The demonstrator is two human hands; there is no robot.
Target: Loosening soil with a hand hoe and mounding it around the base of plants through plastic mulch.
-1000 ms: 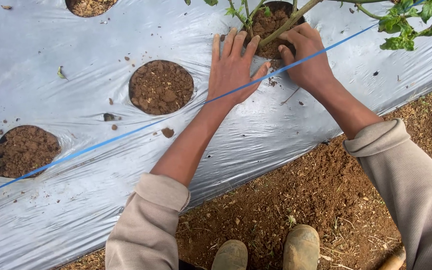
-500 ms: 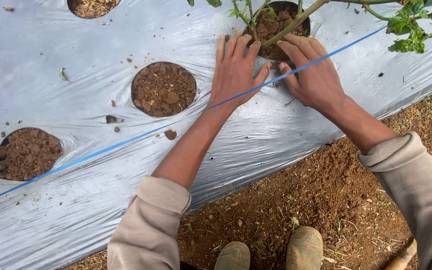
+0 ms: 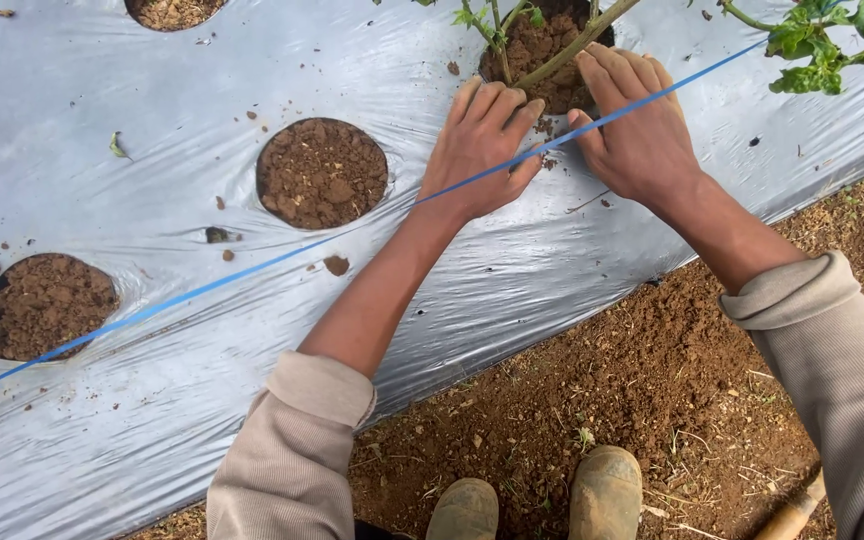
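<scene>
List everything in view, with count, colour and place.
plastic sheet: one, silver, covering the raised bed
soil holes: four, brown, cut through the sheet
string: one, blue, stretched diagonally above the sheet
plant stem: one, green-brown, leaning out of the top hole
leaves: green, top right corner
bare soil: brown, beside the bed, lower right
boots: two, muddy, bottom edge
sleeves: two, beige, on the forearms
left hand: flat at the hole's edge
right hand: flat beside the stem

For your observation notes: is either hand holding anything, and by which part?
Nothing is held. Both the left hand and right hand lie flat, fingers open.
</scene>
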